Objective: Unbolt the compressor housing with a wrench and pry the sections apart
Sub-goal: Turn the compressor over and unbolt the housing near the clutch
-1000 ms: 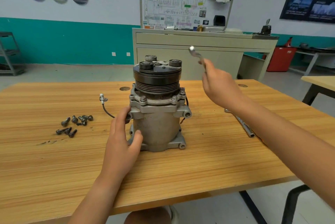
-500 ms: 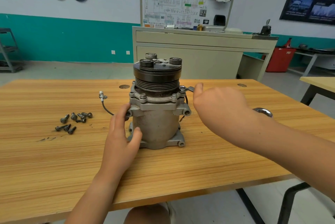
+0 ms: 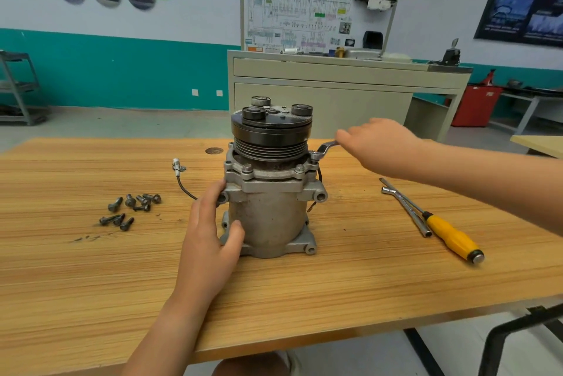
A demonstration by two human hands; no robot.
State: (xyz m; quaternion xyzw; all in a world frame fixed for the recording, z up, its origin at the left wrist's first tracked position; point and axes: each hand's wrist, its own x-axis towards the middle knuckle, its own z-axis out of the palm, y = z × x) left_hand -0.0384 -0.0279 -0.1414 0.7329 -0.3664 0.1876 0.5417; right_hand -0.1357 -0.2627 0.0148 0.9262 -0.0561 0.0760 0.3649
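A grey aluminium compressor (image 3: 268, 217) stands upright on the wooden table (image 3: 91, 284), its black pulley (image 3: 271, 132) on top. My left hand (image 3: 210, 235) grips the lower left side of the housing. A steel wrench (image 3: 324, 150) has its ring end on a bolt at the right of the upper flange. My right hand (image 3: 377, 144) holds the wrench's handle, which is mostly hidden under the fingers. Two more flange bolts show at the front.
Several loose bolts (image 3: 131, 208) lie on the table to the left. A yellow-handled screwdriver (image 3: 447, 232) and a metal socket bar (image 3: 408, 211) lie to the right. A wire with a connector (image 3: 178, 167) trails from the compressor's left. A grey cabinet (image 3: 335, 92) stands behind.
My right hand brought the wrench down from the air onto the right flange bolt, then swung the handle outward and back. The left hand stayed on the housing.
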